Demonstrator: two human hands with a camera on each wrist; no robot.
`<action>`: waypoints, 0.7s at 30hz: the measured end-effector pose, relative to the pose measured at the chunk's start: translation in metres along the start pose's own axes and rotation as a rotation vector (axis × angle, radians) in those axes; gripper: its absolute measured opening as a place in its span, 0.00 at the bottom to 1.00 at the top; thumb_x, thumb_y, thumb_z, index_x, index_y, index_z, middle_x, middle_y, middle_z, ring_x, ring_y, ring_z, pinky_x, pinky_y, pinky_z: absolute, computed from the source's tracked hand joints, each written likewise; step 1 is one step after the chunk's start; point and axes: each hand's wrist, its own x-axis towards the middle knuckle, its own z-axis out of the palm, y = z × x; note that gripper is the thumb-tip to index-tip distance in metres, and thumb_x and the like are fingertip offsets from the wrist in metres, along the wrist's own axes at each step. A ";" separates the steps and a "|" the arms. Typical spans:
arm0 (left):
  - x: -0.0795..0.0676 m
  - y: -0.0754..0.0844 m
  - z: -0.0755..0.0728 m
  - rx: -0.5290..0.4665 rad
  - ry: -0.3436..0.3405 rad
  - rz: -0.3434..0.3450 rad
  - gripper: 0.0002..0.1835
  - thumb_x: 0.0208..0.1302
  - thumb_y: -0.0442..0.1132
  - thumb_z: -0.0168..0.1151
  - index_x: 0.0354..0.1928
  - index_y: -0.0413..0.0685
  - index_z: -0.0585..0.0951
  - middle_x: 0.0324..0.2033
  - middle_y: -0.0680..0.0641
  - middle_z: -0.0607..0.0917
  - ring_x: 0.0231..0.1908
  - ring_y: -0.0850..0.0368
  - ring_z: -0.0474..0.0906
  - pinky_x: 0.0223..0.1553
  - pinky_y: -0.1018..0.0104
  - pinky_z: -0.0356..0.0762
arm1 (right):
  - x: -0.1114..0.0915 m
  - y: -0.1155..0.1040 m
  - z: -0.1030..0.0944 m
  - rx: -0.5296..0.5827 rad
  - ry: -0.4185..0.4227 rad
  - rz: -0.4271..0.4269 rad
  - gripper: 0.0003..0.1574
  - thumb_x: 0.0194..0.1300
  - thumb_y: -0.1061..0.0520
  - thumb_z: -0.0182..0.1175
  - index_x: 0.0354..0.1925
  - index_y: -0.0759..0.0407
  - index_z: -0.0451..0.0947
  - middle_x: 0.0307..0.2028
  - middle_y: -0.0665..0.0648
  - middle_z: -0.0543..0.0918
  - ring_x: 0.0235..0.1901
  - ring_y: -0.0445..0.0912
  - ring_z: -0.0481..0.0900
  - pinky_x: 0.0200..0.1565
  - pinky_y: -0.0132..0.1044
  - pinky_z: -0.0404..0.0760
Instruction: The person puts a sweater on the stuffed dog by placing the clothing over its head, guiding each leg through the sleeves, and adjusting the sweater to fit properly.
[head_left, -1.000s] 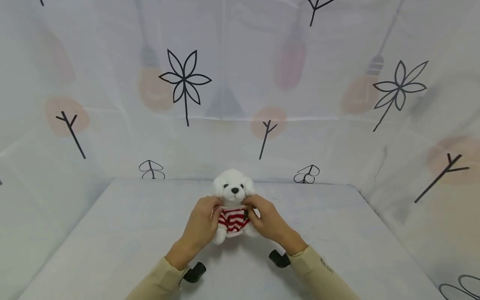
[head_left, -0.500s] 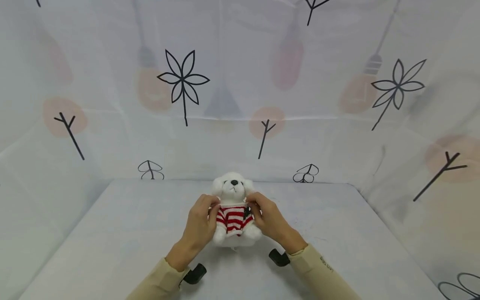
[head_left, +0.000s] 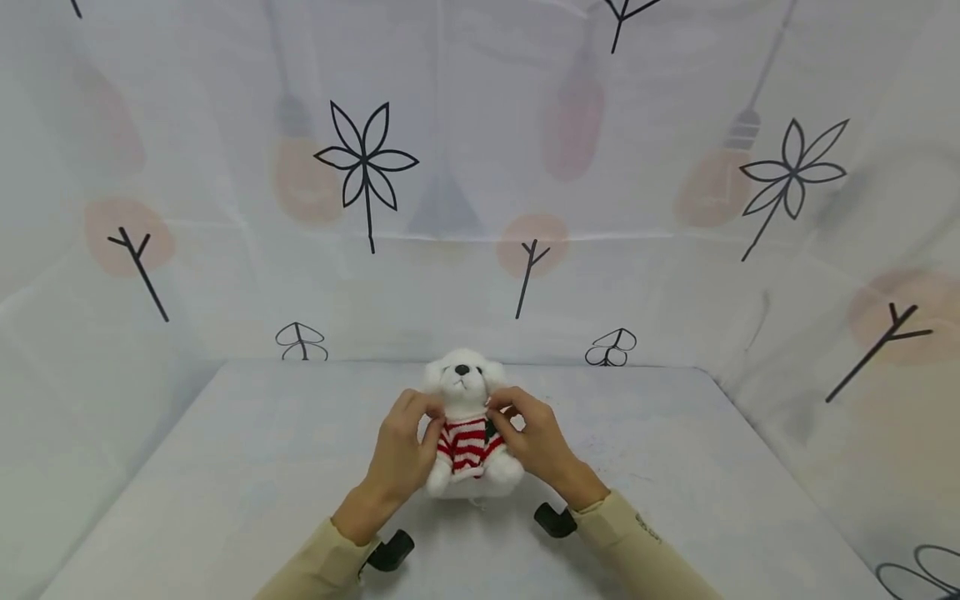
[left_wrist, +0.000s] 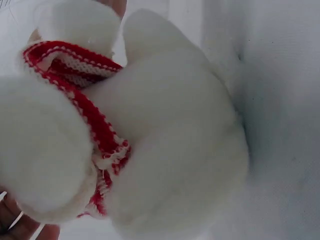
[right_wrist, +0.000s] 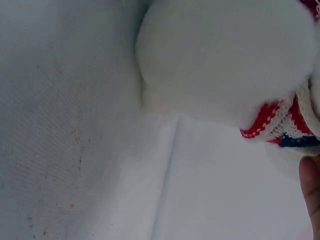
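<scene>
A white plush dog [head_left: 462,385] sits near the middle of the table, facing the head camera with its muzzle tipped up. It wears a red-and-white striped knit sweater [head_left: 467,446] with a dark patch at one shoulder. My left hand [head_left: 403,442] pinches the sweater at the dog's shoulder on the left, thumb and fingers curled. On the other side my right hand [head_left: 538,433] pinches it just below the neck. The left wrist view shows the round furry body [left_wrist: 175,115] and the sweater's loose hem [left_wrist: 92,112]. Fingertips [right_wrist: 310,185] of my right hand appear beside the sweater in the right wrist view.
A pale cloth covers the table [head_left: 300,467], whose far edge meets a printed fabric backdrop [head_left: 450,275]. More fabric hangs on both sides. Black wrist-worn devices [head_left: 390,551] stick out near both beige sleeves [head_left: 630,546].
The dog's head has tipped back and its body has shifted slightly down in the head view, showing more of the legs. Both hands keep their grip and have moved only a little.
</scene>
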 end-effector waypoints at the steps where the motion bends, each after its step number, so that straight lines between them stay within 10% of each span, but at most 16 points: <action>1: 0.000 0.001 0.000 0.027 0.007 -0.010 0.10 0.53 0.22 0.64 0.32 0.44 0.77 0.31 0.49 0.76 0.35 0.56 0.74 0.36 0.65 0.76 | 0.000 0.000 0.000 -0.008 0.009 0.002 0.16 0.54 0.75 0.63 0.39 0.62 0.74 0.36 0.54 0.78 0.33 0.44 0.78 0.32 0.33 0.78; 13: 0.002 0.014 -0.006 0.057 -0.120 -0.179 0.11 0.55 0.39 0.68 0.33 0.46 0.75 0.27 0.52 0.74 0.27 0.62 0.69 0.26 0.71 0.72 | 0.012 -0.033 -0.008 0.080 -0.050 0.113 0.12 0.57 0.75 0.60 0.41 0.69 0.77 0.36 0.63 0.80 0.33 0.51 0.81 0.35 0.39 0.82; 21: 0.001 0.015 -0.007 0.144 -0.148 -0.227 0.21 0.48 0.44 0.75 0.30 0.46 0.70 0.26 0.51 0.70 0.26 0.62 0.63 0.25 0.71 0.66 | -0.001 -0.014 -0.002 0.113 -0.138 0.223 0.12 0.60 0.61 0.64 0.43 0.57 0.75 0.40 0.52 0.78 0.39 0.43 0.78 0.40 0.43 0.80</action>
